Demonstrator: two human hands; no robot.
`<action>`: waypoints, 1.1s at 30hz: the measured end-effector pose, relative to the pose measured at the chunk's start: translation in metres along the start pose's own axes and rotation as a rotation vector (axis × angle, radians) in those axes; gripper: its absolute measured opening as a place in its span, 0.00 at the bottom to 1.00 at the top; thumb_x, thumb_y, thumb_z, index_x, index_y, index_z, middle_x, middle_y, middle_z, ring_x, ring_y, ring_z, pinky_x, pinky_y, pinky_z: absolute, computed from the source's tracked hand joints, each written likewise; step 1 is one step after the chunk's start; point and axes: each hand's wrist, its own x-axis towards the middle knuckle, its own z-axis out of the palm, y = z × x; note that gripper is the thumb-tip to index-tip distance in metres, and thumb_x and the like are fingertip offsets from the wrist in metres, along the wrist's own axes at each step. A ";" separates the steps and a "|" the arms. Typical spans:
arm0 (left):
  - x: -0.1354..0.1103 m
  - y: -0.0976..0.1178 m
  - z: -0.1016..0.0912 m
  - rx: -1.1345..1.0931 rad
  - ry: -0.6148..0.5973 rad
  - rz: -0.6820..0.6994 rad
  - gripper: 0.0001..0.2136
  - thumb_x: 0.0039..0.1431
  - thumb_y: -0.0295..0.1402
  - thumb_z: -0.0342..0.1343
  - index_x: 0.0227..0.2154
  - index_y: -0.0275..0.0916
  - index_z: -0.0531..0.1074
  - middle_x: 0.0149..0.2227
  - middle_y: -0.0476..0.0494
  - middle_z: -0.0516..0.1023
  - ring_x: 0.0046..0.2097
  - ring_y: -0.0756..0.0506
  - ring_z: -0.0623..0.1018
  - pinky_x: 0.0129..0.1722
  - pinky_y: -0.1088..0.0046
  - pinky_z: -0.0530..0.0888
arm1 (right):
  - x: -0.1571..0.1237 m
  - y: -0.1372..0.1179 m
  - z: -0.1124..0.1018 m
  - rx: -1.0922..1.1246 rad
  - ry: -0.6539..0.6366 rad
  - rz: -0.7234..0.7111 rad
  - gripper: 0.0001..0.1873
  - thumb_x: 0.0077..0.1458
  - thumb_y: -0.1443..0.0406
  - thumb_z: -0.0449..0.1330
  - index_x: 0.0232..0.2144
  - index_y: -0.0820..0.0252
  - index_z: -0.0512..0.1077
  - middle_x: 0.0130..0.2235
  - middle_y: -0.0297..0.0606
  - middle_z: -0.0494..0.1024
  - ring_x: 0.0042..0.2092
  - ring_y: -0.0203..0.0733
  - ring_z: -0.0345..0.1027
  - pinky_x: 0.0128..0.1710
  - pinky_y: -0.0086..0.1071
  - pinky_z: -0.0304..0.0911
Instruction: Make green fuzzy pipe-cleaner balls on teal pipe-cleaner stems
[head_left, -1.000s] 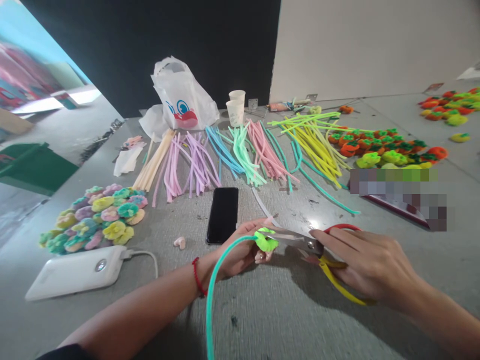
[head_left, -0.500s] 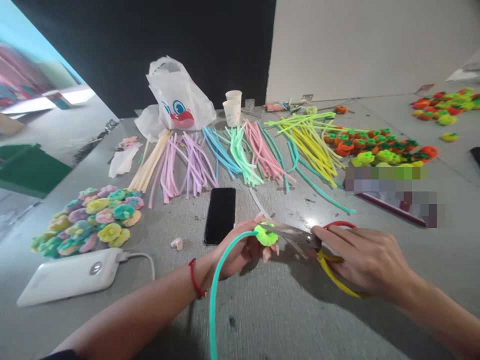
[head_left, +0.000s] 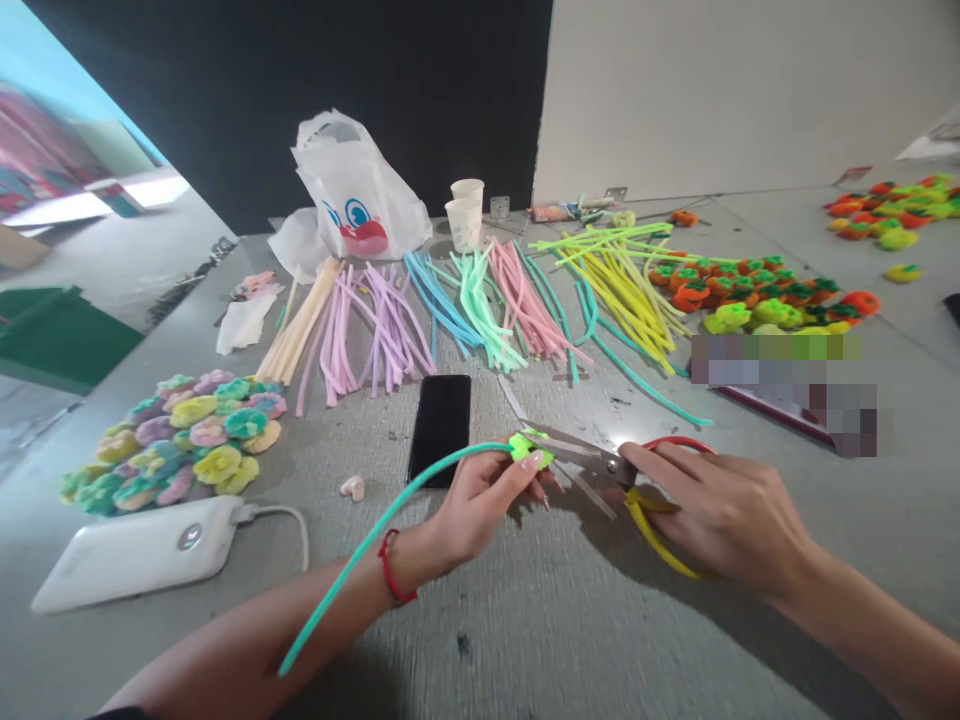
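My left hand [head_left: 487,500] pinches a small bright lime-green piece of curled pipe cleaner [head_left: 529,447] between thumb and fingers. From it a long teal pipe cleaner [head_left: 375,525] sweeps down to the left across my wrist. My right hand [head_left: 727,515] is closed round the red and yellow handles of a pair of scissors [head_left: 611,465]. One blade reaches to the lime-green piece; whether it touches the fuzz I cannot tell. Just beyond my left hand lies a black phone [head_left: 440,425].
Bundles of coloured pipe cleaners [head_left: 397,325] spread across the table. Fuzzy pastel flowers [head_left: 180,440] and a white power bank [head_left: 142,555] lie left. Orange fuzzy pieces [head_left: 750,285] lie right, by a blurred-out box [head_left: 787,390]. Paper cups [head_left: 465,220] and a plastic bag [head_left: 356,190] stand behind.
My left hand has turned, bringing its thumb over the lime-green piece. The teal pipe cleaner's loose end has swung left. The scissors have shifted slightly left.
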 end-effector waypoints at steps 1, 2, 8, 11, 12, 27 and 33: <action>0.000 -0.002 0.000 0.009 0.005 0.006 0.21 0.58 0.45 0.51 0.22 0.32 0.73 0.25 0.40 0.75 0.28 0.50 0.72 0.28 0.74 0.69 | 0.000 0.000 0.000 0.013 -0.008 0.005 0.15 0.62 0.60 0.49 0.36 0.62 0.73 0.28 0.39 0.79 0.23 0.38 0.70 0.23 0.31 0.55; 0.000 -0.004 0.001 0.009 0.010 0.011 0.21 0.59 0.46 0.51 0.22 0.32 0.73 0.25 0.40 0.76 0.27 0.50 0.72 0.27 0.75 0.69 | 0.000 0.000 0.000 0.028 -0.016 0.010 0.16 0.62 0.59 0.49 0.36 0.62 0.73 0.28 0.39 0.79 0.23 0.38 0.70 0.23 0.31 0.55; 0.000 -0.008 0.003 0.013 0.034 -0.008 0.21 0.59 0.46 0.51 0.24 0.31 0.74 0.23 0.41 0.75 0.25 0.51 0.72 0.24 0.76 0.68 | -0.003 0.000 -0.004 0.075 -0.054 0.070 0.21 0.60 0.51 0.50 0.40 0.62 0.72 0.30 0.40 0.79 0.25 0.41 0.73 0.22 0.32 0.57; 0.000 -0.011 0.003 0.030 0.043 -0.007 0.20 0.60 0.45 0.51 0.23 0.32 0.73 0.24 0.40 0.76 0.25 0.52 0.72 0.24 0.77 0.68 | -0.002 -0.001 -0.006 0.064 -0.079 0.085 0.23 0.60 0.49 0.50 0.41 0.62 0.71 0.32 0.41 0.80 0.26 0.42 0.74 0.21 0.32 0.57; -0.001 -0.012 0.003 0.037 0.041 -0.006 0.20 0.60 0.44 0.51 0.23 0.32 0.73 0.24 0.41 0.76 0.24 0.52 0.72 0.23 0.78 0.68 | -0.002 -0.002 -0.006 0.049 -0.082 0.093 0.24 0.59 0.48 0.49 0.42 0.62 0.71 0.33 0.41 0.80 0.26 0.42 0.74 0.21 0.32 0.57; -0.005 -0.012 0.006 0.066 -0.003 0.051 0.16 0.58 0.39 0.53 0.23 0.31 0.73 0.23 0.43 0.73 0.23 0.52 0.72 0.22 0.78 0.69 | 0.004 -0.007 -0.001 -0.003 -0.058 0.003 0.21 0.64 0.56 0.44 0.37 0.62 0.72 0.30 0.38 0.79 0.23 0.40 0.70 0.24 0.33 0.56; -0.005 -0.011 0.004 0.055 -0.043 0.020 0.18 0.60 0.42 0.51 0.25 0.31 0.73 0.24 0.43 0.74 0.24 0.52 0.72 0.22 0.78 0.68 | 0.002 -0.005 0.000 0.046 -0.052 -0.048 0.17 0.63 0.60 0.48 0.36 0.65 0.74 0.28 0.41 0.79 0.24 0.40 0.71 0.23 0.32 0.57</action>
